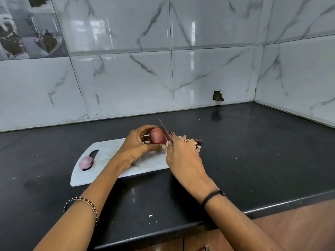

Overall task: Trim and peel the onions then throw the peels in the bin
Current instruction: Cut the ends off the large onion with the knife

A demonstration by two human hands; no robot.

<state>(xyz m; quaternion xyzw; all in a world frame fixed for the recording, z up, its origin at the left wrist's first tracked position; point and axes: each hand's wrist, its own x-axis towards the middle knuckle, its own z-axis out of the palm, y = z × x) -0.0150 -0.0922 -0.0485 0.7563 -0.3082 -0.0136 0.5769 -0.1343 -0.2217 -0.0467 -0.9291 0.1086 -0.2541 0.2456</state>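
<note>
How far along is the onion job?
Done: one peeled onion lies on the cutting board; peels lie at its right end. In hand: the left hand holds a red onion, the right hand holds a knife at its tip. Left: peeling it and binning the peels; no bin shows.

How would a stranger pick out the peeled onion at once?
On the black counter lies a white cutting board. At its left end, by the handle slot, sits the peeled onion: pale pink and alone, while the dark red onion is in the left hand.
</note>
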